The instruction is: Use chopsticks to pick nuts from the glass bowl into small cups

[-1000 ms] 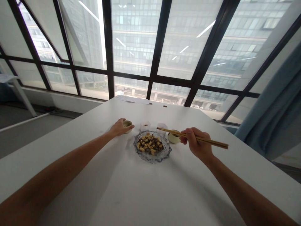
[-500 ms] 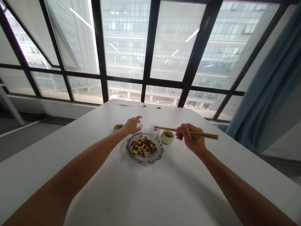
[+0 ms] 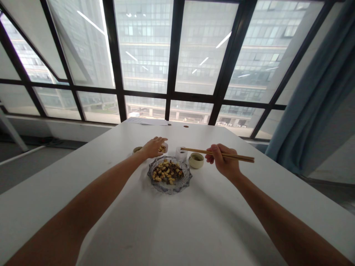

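Note:
My left hand [image 3: 153, 147] is closed around a small clear cup [image 3: 165, 148] beyond the plate. The cup leans so that pale nuts show in its mouth; part of it is behind my fingers. In my right hand [image 3: 223, 159] is a pair of wooden chopsticks [image 3: 194, 150], pointing left over a second clear cup [image 3: 181, 154] with something dark inside. Below both hands, a scalloped glass plate [image 3: 169, 190] carries a mix of nuts [image 3: 165, 171] and dark pieces. A pale green tea cup [image 3: 196, 161] sits beneath the chopsticks. Another tea cup [image 3: 137, 149] is partly hidden by my left hand.
The white table [image 3: 172, 229] reaches to the windows. Papers [image 3: 146, 121] lie at its far edge, close to a small brown round spot [image 3: 186, 126]. A blue curtain [image 3: 307, 99] hangs on the right.
My left hand has gone from spread fingers beside the clear cup to gripping it, and the cup now tilts, showing its nuts. My right hand holds the chopsticks in nearly the same place.

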The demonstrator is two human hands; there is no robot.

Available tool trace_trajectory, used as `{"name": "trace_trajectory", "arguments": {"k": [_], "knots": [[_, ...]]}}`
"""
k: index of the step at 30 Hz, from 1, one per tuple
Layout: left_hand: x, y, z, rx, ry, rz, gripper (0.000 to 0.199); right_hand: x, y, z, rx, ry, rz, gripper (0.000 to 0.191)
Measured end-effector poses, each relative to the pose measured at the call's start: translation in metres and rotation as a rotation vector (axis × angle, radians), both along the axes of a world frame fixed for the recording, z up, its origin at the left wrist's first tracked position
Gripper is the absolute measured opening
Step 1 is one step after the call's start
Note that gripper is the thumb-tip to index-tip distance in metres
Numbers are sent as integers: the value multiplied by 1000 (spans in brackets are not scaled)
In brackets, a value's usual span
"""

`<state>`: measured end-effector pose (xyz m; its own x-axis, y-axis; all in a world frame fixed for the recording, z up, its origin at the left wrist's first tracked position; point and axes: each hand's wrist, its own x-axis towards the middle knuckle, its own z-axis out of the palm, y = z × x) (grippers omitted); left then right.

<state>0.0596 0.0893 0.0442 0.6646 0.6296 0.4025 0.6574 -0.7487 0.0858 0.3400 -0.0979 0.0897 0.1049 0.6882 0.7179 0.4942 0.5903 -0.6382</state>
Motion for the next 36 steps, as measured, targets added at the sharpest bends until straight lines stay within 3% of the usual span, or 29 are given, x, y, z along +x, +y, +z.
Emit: {"name": "trace_trajectory", "arguments": {"k": [3,6,10,15,18,24,36], "knots": [[-1,-2,0,-36,-10,46,78,0,-1,1,-4,-6,-3,50],[3,-2,3,-193,-53,171,83,2,1,1,-1,-10,-8,50],[30,-4,12,-284,-9,256,89,10,5,0,-1,-2,-27,47],[84,-17,19,-266,99,144,82,19,11,-3,-36,-29,-67,49],[99,-24,18,-262,105,92,80,23,13,-6,-41,-39,-88,50],[92,-29,18,-23,16,-121,80,23,12,-5,-25,-95,-95,48],[85,-28,17,-123,-78,-120,81,12,21,-22,-80,-176,-43,50]]}}
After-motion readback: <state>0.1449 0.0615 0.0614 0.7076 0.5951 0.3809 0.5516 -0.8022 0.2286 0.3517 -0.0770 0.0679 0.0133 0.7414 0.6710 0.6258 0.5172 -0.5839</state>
